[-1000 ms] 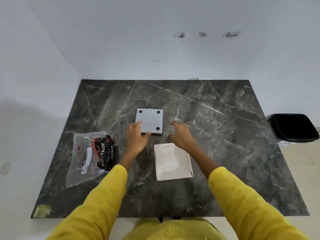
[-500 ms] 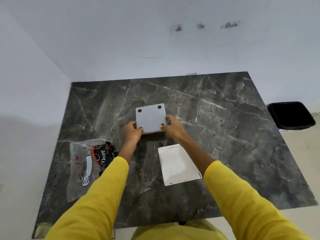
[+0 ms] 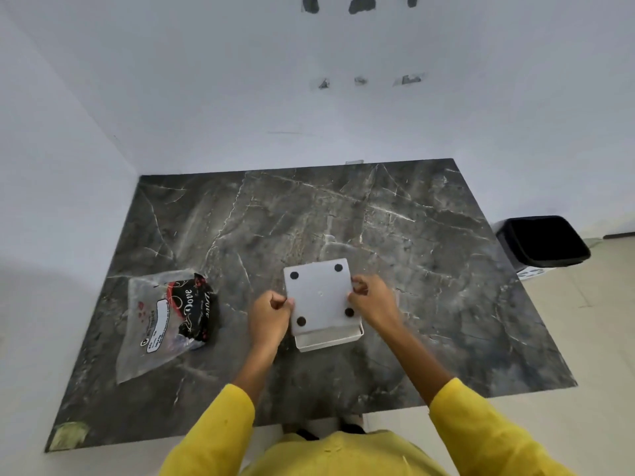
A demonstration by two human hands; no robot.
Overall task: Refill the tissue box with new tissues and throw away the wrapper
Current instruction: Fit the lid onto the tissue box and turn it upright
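Progress: mid-task | tissue box [image 3: 319, 297] base-up, pinched by left hand [image 3: 269, 316] and right hand [image 3: 372, 304] fingers over lid [image 3: 330, 338] | wrapper [image 3: 168, 321] on table [image 3: 395, 235], unbinned | bin [image 3: 543, 242] waiting

A dark marble table [image 3: 395, 235] is set against the white walls. A clear tissue wrapper [image 3: 165, 321] is laid flat on its left side, a white tray [image 3: 330, 340] near the middle.

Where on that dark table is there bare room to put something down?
The far half of the marble table toward the wall, and its right side toward the black bin. It is crowded near the front: wrapper, left hand, box, right hand.
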